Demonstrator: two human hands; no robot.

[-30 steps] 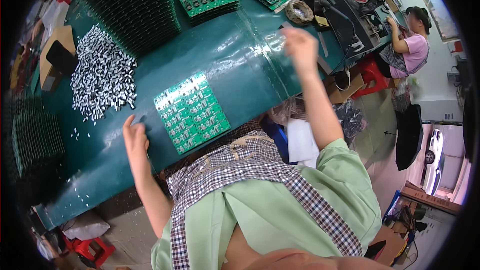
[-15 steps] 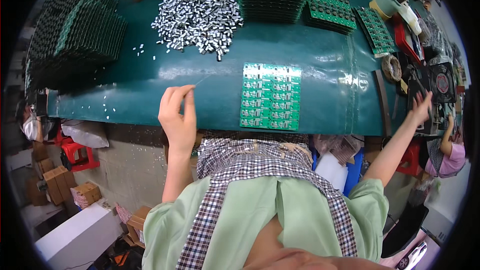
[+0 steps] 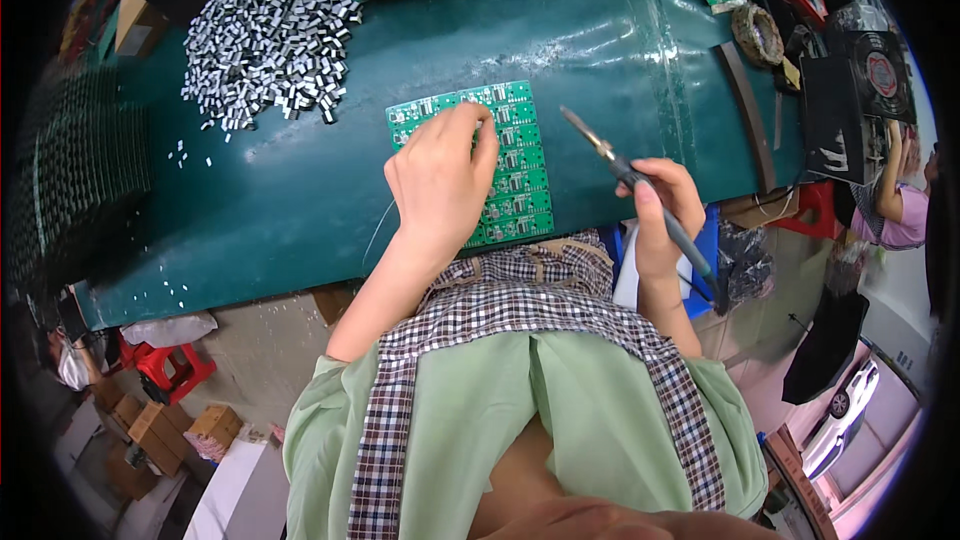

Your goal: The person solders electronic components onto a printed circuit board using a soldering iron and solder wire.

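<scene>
A green panel of small circuit boards [image 3: 521, 162] lies flat on the green-topped table. My left hand [image 3: 438, 175] is over its left part, thumb and forefinger pinched together above the upper boards. A thin pale solder wire [image 3: 376, 236] trails below that hand beside the wrist; the pinched end is hidden by the fingers. To the right of the panel, my right hand [image 3: 668, 210] grips a soldering iron [image 3: 620, 169] by its dark handle. The iron's metal tip points up and left, apart from the boards.
A heap of small silver-and-white parts [image 3: 265, 40] covers the far left. Stacked board panels [image 3: 95, 165] rise at the left edge, more along the back. A tape roll [image 3: 757, 34], a dark bar [image 3: 745, 115] and a black fan box [image 3: 858, 105] sit right. Another person's arm [image 3: 890, 175] shows beyond.
My right hand has come back from the far right, now with a soldering iron in it. My left hand has moved right, over the board panel. The whole view has shifted.
</scene>
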